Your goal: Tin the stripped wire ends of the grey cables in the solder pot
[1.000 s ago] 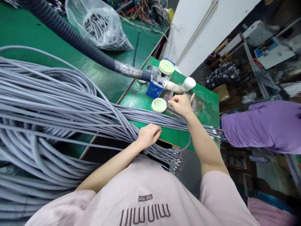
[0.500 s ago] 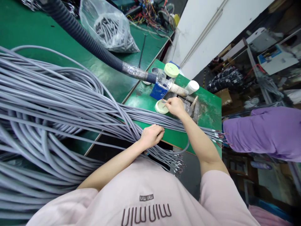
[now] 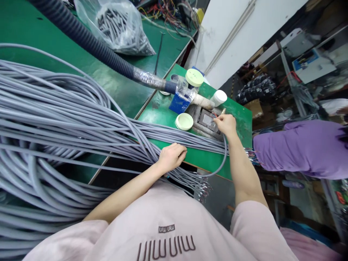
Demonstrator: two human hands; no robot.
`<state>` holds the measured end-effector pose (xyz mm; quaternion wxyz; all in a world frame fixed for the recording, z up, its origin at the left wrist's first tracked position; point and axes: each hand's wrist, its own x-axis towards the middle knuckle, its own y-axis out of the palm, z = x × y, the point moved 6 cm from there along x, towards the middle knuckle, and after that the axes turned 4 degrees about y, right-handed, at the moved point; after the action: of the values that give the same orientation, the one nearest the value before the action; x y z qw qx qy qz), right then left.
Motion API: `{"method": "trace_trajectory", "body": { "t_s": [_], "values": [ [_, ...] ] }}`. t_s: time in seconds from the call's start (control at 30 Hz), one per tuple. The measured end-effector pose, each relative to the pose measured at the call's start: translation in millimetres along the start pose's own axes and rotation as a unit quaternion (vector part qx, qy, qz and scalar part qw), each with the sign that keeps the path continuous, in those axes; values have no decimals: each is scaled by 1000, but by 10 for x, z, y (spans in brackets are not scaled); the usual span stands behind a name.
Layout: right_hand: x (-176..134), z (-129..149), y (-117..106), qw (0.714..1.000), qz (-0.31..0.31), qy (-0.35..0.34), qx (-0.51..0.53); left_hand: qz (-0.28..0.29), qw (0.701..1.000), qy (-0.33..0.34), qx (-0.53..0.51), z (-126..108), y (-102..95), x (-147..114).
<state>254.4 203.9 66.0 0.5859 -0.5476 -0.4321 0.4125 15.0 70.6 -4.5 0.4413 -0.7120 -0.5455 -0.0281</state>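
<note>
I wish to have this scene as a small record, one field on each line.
left hand: left hand curled at the gray cable bundle; its grip is hidden
right hand: right hand pinches one gray cable near its colored wires
under those wires: metal block
beside block: open pale-green dish
above block: hose nozzle
nearby person: purple sleeve

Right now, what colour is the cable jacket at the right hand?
The cable jacket is grey, clearest in the head view.
</note>
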Motion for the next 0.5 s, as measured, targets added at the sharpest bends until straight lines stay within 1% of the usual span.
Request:
{"method": "trace_trajectory", "body": {
  "t_s": [0.17, 0.5],
  "values": [
    [147, -69, 179, 999, 15, 32, -13, -3, 1000, 9, 4, -8, -2, 5],
    [241, -60, 340, 998, 34, 40, -25, 0, 1000, 2, -10, 9, 16, -3]
  ]
}}
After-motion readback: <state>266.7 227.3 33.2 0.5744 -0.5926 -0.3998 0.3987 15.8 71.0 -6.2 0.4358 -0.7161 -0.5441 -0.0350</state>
